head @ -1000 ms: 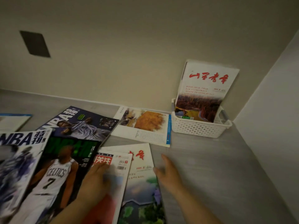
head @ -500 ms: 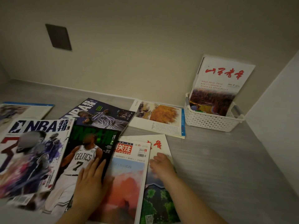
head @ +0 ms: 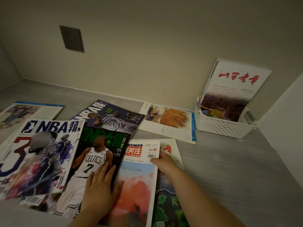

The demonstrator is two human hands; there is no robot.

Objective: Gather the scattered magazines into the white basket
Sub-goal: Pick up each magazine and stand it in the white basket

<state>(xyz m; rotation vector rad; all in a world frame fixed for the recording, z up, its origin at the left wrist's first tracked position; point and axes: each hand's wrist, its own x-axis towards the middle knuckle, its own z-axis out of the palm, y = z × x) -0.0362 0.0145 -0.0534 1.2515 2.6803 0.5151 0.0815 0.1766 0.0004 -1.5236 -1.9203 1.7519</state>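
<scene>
The white basket (head: 219,128) stands at the back right against the wall, with one white red-titled magazine (head: 236,89) upright in it. Several magazines lie scattered on the grey surface. My right hand (head: 164,163) pinches the upper right edge of the red-sky magazine (head: 137,185), thumb on its cover. That magazine lies on top of a green-landscape magazine (head: 168,208). My left hand (head: 100,190) lies flat, fingers spread, across the Celtics magazine (head: 95,154) and the red-sky magazine's left edge.
A white NBA magazine (head: 41,158) overlaps the Celtics one on the left. A dark Wolves magazine (head: 113,118) lies behind them. A magazine with a yellow picture (head: 170,123) lies beside the basket, and another magazine (head: 29,110) at far left. Walls close in behind and at right.
My right hand slid up along the red-sky magazine's right edge and closed on it near the top corner. My left hand stayed flat on the covers. The view moved closer.
</scene>
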